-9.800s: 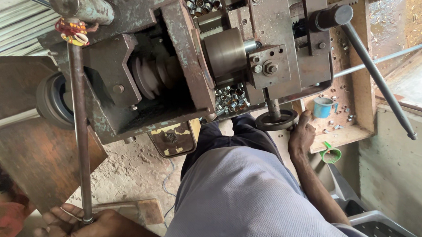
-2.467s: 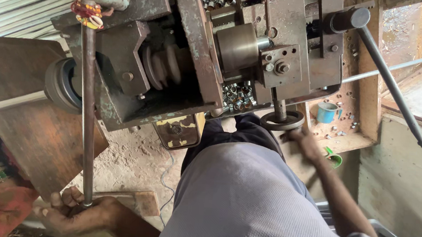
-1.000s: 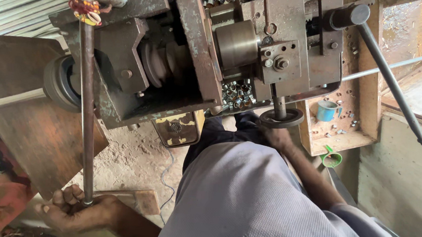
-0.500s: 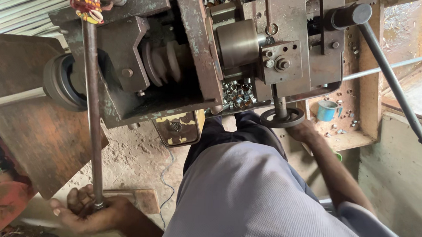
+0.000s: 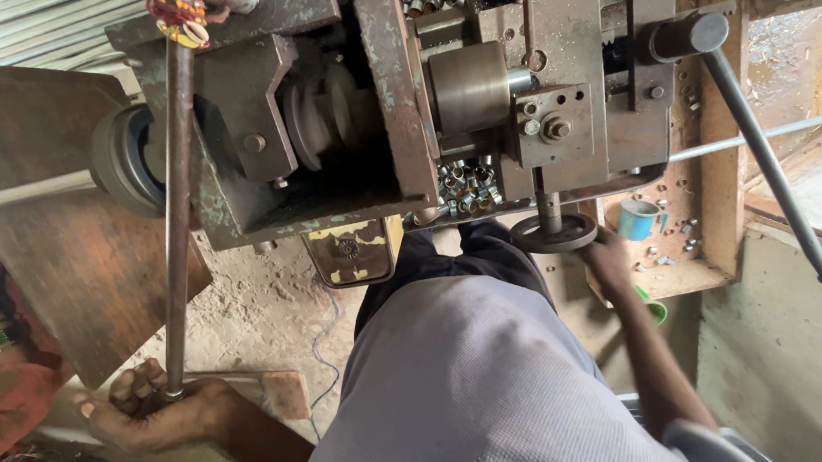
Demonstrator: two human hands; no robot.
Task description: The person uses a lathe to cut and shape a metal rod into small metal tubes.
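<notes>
Hands at a rusty grey metal lathe-like machine. Left hand, fingers wrapped around the lower end of a long rusty steel lever rod hanging from the machine's upper left corner. Right hand, fingers on the rim of the small dark round handwheel at the machine's lower edge, beside a small blue cup.

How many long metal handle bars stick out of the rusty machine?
2: a rusty upright metal lever bar gripped low by the left hand, and a dark slanted metal handle bar at upper right, untouched. More may be hidden.
</notes>
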